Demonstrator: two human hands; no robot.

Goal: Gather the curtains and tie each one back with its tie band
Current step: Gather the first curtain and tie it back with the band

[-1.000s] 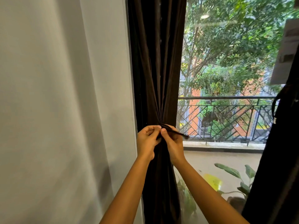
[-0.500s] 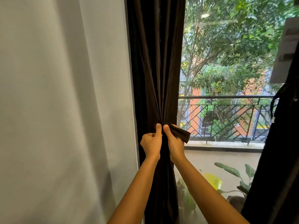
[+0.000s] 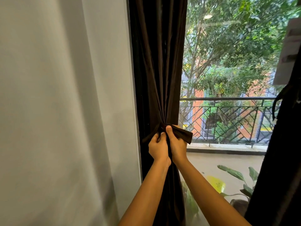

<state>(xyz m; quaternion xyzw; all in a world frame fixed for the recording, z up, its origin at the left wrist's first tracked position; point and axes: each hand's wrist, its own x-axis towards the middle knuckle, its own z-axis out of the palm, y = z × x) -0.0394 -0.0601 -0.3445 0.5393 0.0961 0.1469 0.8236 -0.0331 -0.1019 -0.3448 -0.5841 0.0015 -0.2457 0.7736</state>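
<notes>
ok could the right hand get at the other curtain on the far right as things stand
Likely not yet: the right hand grips the tie band at the gathered curtain. The path to the other curtain looks open, but it would have to let go first.

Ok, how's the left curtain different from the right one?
The left curtain is cinched at the tie band, which the left hand and right hand grip; the right curtain hangs untouched. The left curtain shows its full width; the right curtain is cut by the picture's edge. Both are dark.
</notes>
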